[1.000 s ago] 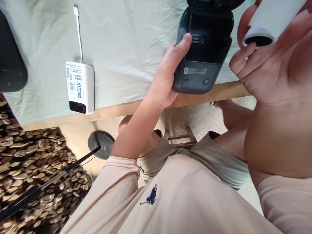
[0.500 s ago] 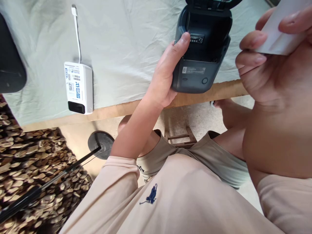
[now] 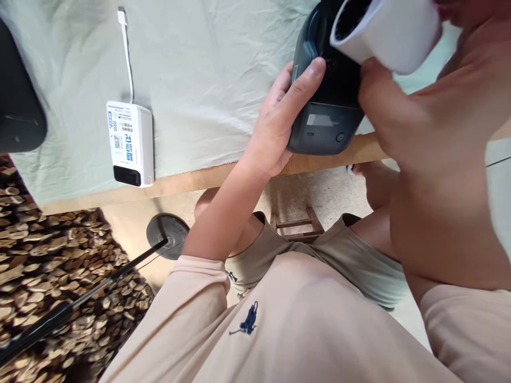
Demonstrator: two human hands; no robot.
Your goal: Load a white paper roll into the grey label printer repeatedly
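My left hand [image 3: 285,111] grips a dark label printer [image 3: 325,127] by its left side, thumb over the rim of the open compartment. A power button and a small label show on the printer's front face. My right hand [image 3: 383,101] holds a white paper roll [image 3: 395,37] tilted over the compartment, its hollow dark end facing the printer. The roll covers the upper part of the printer, so the raised lid is hidden. Whether roll and printer touch, I cannot tell.
A white power bank [image 3: 130,143] with a short cable [image 3: 126,58] lies on the pale tablecloth [image 3: 199,80]. A black object [image 3: 19,96] is at the far left. Below the wooden table edge [image 3: 179,183] are a stand with a round base [image 3: 167,231], stacked firewood [image 3: 59,255] and a stool [image 3: 297,226].
My right hand has brought the paper roll leftward over the printer and turned it so its hollow end shows. The printer has shifted slightly right in my left hand.
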